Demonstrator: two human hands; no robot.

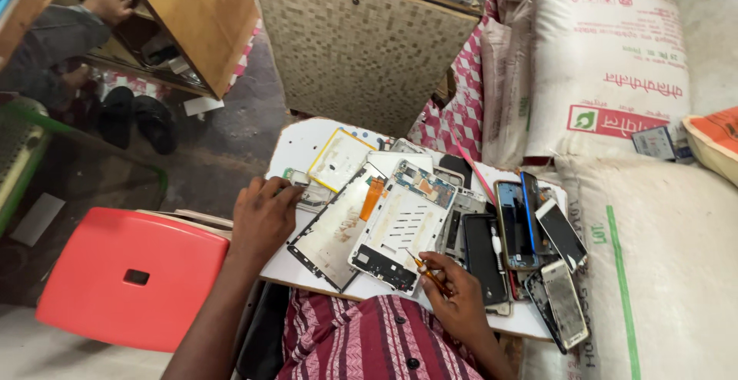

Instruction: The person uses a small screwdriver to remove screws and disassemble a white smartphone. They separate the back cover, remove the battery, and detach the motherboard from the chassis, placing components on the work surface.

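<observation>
My left hand [262,221] lies flat on the left edge of a white board [294,146], its fingertips touching a small phone part beside a large opened tablet back panel [336,228]. My right hand [453,292] grips a thin orange-handled screwdriver [427,271], whose tip rests near the lower edge of a white opened tablet frame [400,230] with an exposed circuit board. An orange flex cable [371,197] lies between the two panels.
Several dismantled phones [513,225] and screens [565,302] crowd the board's right side. A white panel with a yellow rim [339,159] lies at the back. A red plastic stool [132,276] stands at left. Large white sacks [607,65] surround the right. Another person's hand [108,0] is at top left.
</observation>
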